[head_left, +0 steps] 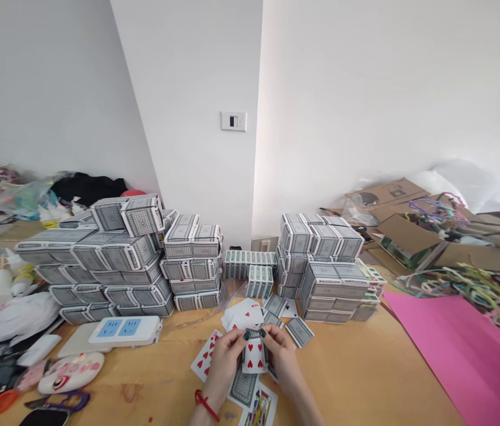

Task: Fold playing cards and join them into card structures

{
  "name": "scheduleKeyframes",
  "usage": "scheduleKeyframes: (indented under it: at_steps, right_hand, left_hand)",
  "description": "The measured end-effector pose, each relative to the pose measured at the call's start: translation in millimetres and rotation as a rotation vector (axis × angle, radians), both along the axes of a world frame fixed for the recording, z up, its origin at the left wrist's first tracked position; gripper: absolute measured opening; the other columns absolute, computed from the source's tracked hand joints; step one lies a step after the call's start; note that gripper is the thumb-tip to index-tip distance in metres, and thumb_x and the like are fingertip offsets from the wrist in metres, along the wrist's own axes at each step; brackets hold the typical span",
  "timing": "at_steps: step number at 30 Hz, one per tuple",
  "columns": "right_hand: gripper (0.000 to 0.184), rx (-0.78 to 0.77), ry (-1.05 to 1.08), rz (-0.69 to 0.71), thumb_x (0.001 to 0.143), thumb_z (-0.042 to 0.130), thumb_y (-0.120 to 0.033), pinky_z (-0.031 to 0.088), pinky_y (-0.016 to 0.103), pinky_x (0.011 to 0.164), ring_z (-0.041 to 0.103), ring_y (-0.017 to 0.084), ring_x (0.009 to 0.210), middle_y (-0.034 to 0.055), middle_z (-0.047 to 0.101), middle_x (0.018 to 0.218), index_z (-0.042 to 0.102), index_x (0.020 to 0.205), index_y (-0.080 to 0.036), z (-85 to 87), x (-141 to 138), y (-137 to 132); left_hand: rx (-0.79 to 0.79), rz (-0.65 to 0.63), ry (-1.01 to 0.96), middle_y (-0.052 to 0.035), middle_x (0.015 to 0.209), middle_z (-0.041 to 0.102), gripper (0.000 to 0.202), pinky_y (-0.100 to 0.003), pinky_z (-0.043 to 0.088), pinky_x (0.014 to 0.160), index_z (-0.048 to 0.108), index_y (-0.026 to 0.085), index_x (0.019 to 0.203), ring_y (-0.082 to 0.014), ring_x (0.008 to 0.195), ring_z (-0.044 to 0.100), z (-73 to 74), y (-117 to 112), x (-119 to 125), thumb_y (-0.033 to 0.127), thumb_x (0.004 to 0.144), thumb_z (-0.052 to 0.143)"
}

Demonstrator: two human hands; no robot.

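Note:
Both hands meet near the front middle of the table over a playing card (255, 357) with red hearts, its top edge apparently bent. My left hand (227, 354) pinches the card's upper left, thumb pressed near the top. On the other side, my right hand (280, 352) grips the upper right the same way. Beneath them lie a face-down card (244, 389) and a picture card (259, 407). A hearts card (207, 356) rests beside my left hand. Just beyond are a fan of face-up cards (243, 313) and several patterned card backs (299, 332).
Stacked blocks of folded cards stand at left (121, 257), centre-left (192, 263) and right (334, 290). Small green-patterned blocks (259, 280) sit between. A power strip (125, 330), scissors (61, 402) and phone (44, 418) lie left; pink paper (454, 349) and a cardboard box (413, 239) lie right.

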State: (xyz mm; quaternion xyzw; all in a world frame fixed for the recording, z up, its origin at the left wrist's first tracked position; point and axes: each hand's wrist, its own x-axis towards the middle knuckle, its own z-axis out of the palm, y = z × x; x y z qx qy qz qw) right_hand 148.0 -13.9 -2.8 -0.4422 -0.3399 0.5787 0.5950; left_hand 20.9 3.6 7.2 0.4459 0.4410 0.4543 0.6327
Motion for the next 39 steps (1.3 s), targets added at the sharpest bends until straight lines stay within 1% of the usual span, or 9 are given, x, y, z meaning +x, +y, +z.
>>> scheduleKeyframes:
  at_steps: [4, 7, 11, 18, 22, 27, 33, 36, 39]
  right_hand:
    - [0.030, 0.041, -0.107, -0.013, 0.064, 0.061, -0.044, 0.029, 0.019, 0.047, 0.038, 0.008, 0.049, -0.0033, 0.046, 0.054, 0.054, 0.063, -0.015, 3.3, -1.0, -0.5]
    - [0.029, 0.035, -0.042, 0.022, 0.063, 0.063, -0.041, 0.028, 0.019, 0.046, 0.036, 0.007, 0.047, -0.0043, 0.044, 0.052, 0.052, 0.061, -0.015, 2.1, -2.7, -0.8]
    - [0.028, 0.000, 0.063, 0.081, 0.061, 0.065, -0.040, 0.031, 0.020, 0.048, 0.039, 0.008, 0.047, -0.0032, 0.046, 0.053, 0.053, 0.062, -0.015, -1.0, -3.4, -1.3]
    - [0.033, 0.042, -0.278, 0.041, 0.062, 0.061, -0.046, 0.034, 0.022, 0.049, 0.043, 0.011, 0.051, 0.0018, 0.056, 0.057, 0.063, 0.065, -0.013, 3.0, -2.5, 0.6]
    - [0.036, 0.031, -0.195, -0.025, 0.064, 0.059, -0.047, 0.034, 0.022, 0.047, 0.043, 0.010, 0.049, 0.0016, 0.055, 0.058, 0.063, 0.072, -0.013, -0.9, -0.8, 2.7]
    - [0.033, 0.049, -0.187, -0.064, 0.062, 0.062, -0.045, 0.036, 0.022, 0.050, 0.045, 0.011, 0.051, 0.0011, 0.055, 0.058, 0.061, 0.071, -0.014, -5.0, 2.6, 5.1]
    - [0.033, 0.079, -0.237, 0.032, 0.063, 0.061, -0.045, 0.041, 0.026, 0.061, 0.054, 0.017, 0.065, 0.0055, 0.064, 0.072, 0.065, 0.076, -0.015, 2.7, 1.5, 3.1]
    - [0.033, 0.089, -0.315, -0.003, 0.063, 0.061, -0.045, 0.042, 0.029, 0.067, 0.056, 0.021, 0.072, 0.0072, 0.065, 0.073, 0.067, 0.073, -0.015, 5.3, -1.0, 1.9]
    - [0.032, 0.072, -0.275, -0.054, 0.062, 0.061, -0.045, 0.042, 0.029, 0.065, 0.056, 0.021, 0.070, 0.0064, 0.065, 0.071, 0.067, 0.070, -0.015, 5.1, -2.4, 1.6]
  left_hand:
    - [-0.050, 0.081, -0.018, -0.0011, 0.063, 0.061, 0.024, -0.021, 0.038, 0.053, 0.064, 0.013, 0.068, -0.0119, 0.056, 0.050, 0.2, 0.1, 0.0, 0.034, 0.058, 0.063]
    - [-0.076, 0.148, -0.096, 0.0025, 0.055, 0.056, 0.022, -0.019, 0.035, 0.048, 0.061, 0.013, 0.063, -0.0083, 0.049, 0.045, -1.7, -1.1, 0.7, 0.034, 0.057, 0.064]
    - [-0.073, 0.095, -0.124, 0.0039, 0.051, 0.052, 0.022, -0.018, 0.032, 0.045, 0.057, 0.013, 0.061, -0.0068, 0.045, 0.042, -5.8, -1.6, -0.7, 0.035, 0.061, 0.061]
    - [0.084, 0.114, 0.111, -0.0029, 0.068, 0.062, 0.025, -0.024, 0.041, 0.059, 0.062, 0.013, 0.072, -0.0151, 0.063, 0.053, 2.4, 0.3, -2.5, 0.036, 0.064, 0.058]
    - [0.082, 0.114, 0.099, -0.0048, 0.076, 0.064, 0.026, -0.025, 0.043, 0.064, 0.063, 0.015, 0.077, -0.0178, 0.071, 0.056, 4.8, 0.9, 0.0, 0.035, 0.061, 0.060]
    - [0.082, 0.129, 0.137, -0.0034, 0.068, 0.062, 0.022, -0.025, 0.042, 0.061, 0.061, 0.014, 0.069, -0.0152, 0.062, 0.055, -1.7, 3.2, -0.2, 0.034, 0.059, 0.062]
    - [0.145, 0.092, 0.224, -0.0033, 0.067, 0.062, 0.020, -0.026, 0.042, 0.061, 0.060, 0.014, 0.070, -0.0155, 0.062, 0.053, -3.6, 1.3, -2.4, 0.033, 0.065, 0.056]
    - [0.196, 0.061, 0.260, -0.0045, 0.072, 0.063, 0.020, -0.027, 0.042, 0.067, 0.061, 0.015, 0.072, -0.0169, 0.069, 0.055, -3.2, -0.4, -1.1, 0.033, 0.066, 0.055]
    - [0.187, 0.085, 0.247, -0.0048, 0.076, 0.064, 0.021, -0.027, 0.042, 0.069, 0.062, 0.016, 0.075, -0.0177, 0.072, 0.055, -3.3, -1.0, 0.9, 0.033, 0.065, 0.057]
